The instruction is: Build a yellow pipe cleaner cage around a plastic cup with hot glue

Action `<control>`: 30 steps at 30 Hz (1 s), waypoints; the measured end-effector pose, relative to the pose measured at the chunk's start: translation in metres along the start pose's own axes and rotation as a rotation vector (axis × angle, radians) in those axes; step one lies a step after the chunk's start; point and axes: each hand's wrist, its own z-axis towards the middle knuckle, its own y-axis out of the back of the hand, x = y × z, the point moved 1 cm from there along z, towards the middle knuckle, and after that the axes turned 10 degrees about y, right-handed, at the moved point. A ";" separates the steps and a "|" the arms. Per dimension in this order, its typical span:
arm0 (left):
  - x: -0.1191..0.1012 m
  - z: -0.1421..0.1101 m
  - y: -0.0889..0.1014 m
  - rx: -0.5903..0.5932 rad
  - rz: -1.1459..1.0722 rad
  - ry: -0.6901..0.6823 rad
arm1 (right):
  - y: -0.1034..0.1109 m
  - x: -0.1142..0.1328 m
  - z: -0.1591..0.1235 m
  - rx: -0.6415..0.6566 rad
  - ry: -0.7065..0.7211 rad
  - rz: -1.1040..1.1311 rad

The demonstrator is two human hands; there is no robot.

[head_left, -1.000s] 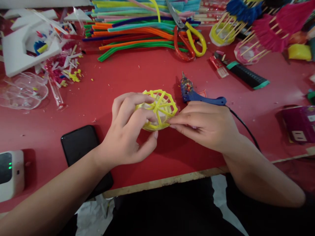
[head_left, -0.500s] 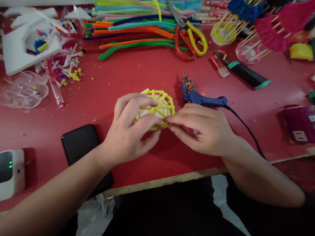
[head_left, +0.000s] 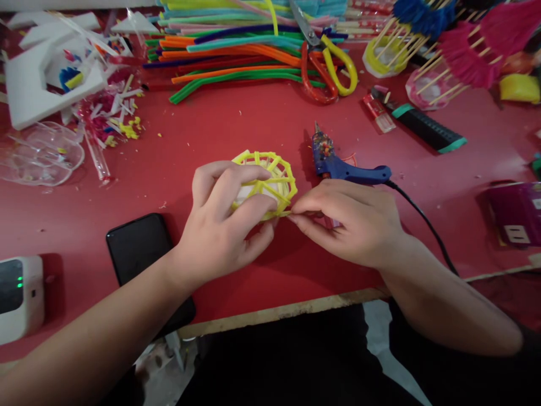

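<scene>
A round yellow frame (head_left: 288,169), wheel-like with spokes and a pale disc beneath, is tilted just above or on the red table. My left hand (head_left: 224,217) grips its left and near side, fingers curled over the rim and thumb below. At the near right edge a thin yellow strip (head_left: 286,213) sticks out from the frame. My right hand (head_left: 350,223) pinches the end of that strip between thumb and forefinger. Beyond the right hand lies a blue glue gun (head_left: 353,172), its nozzle pointing away.
Colourful pipe cleaners (head_left: 236,56) and red-and-yellow scissors (head_left: 319,67) lie at the back. A black phone (head_left: 137,248) is left of my hands. Right are a utility knife (head_left: 429,128), the glue gun's cord (head_left: 422,225) and a purple box (head_left: 513,211). Foam scraps (head_left: 25,101) are left.
The yellow frame and my left fingers have shifted slightly left. My right fingertips are now apart from the frame's rim, with the strip stretched between.
</scene>
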 end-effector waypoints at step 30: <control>-0.006 0.001 -0.001 -0.096 0.091 0.007 | -0.003 0.007 0.000 0.003 -0.057 -0.053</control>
